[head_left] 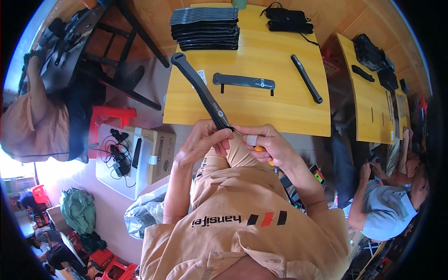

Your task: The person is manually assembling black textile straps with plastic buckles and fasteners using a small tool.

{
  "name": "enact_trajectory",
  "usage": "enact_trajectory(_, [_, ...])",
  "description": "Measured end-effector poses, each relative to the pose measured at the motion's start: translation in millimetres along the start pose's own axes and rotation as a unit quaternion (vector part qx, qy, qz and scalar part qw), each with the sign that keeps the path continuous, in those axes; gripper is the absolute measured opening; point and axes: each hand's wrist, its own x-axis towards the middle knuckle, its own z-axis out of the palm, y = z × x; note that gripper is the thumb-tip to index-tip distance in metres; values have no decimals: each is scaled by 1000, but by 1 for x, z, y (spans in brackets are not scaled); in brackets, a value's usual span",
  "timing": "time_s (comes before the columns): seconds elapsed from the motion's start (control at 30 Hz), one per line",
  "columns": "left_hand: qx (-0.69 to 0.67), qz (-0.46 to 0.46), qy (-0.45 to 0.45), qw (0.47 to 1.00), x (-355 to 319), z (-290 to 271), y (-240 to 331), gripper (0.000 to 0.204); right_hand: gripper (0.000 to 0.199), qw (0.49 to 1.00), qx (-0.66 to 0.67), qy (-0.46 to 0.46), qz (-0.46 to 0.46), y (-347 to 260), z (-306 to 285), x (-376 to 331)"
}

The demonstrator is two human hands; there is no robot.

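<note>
While a person in a tan shirt [233, 200] bends over their own lap, I see both bare hands meet just off the near edge of a yellow wooden table [284, 109]. The left hand [205, 142] is closed around the lower end of a long black strap [198, 86], pinching it between thumb and fingers; the strap slants up and leftward over the tabletop, its rounded, slotted end near the table's left side. The right hand [266, 143], a white wrap [251, 140] round one finger, curls about a tool with an orange handle [259, 149] and meets the strap's lower end; the tool's tip is too small to make out. On the table, a second black strap [245, 80] lies crosswise in the middle, with two short dark strips poking out below it, and a narrow black strap [306, 78] rests aslant toward the right edge. At the far side stand a tall stack of black straps [205, 29] and, to its right, a dark bundle [287, 21].
</note>
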Motion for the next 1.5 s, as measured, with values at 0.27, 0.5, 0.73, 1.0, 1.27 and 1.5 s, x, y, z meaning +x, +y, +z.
enact_trajectory(0.27, [-9, -17, 66, 998, 5, 11, -5, 25, 39, 800, -445, 97, -391, 30, -1, 18])
enact_trajectory(0.5, [27, -11, 77, 997, 2, 18, 0, 24, 42, 935, -285, 74, -196, 17, 8, 3])
enact_trajectory(0.73, [-12, -11, 23, 1000, -4, 10, 2, 23, 40, 999, -28, -24, -32, -1, 9, -10])
enact_trajectory(1.0, [-53, -41, 63, 996, -5, 11, 1, 22, 22, 837, -421, 102, -333, 9, -3, -2])
enact_trajectory(1.27, [1, -111, -100, 989, -16, 16, 12, 20, 12, 772, -567, -36, -286, -12, 17, -12])
enact_trajectory(1.5, [-52, -74, -97, 991, -23, 33, -2, 21, 8, 869, -435, -112, -207, -10, 1, -18])
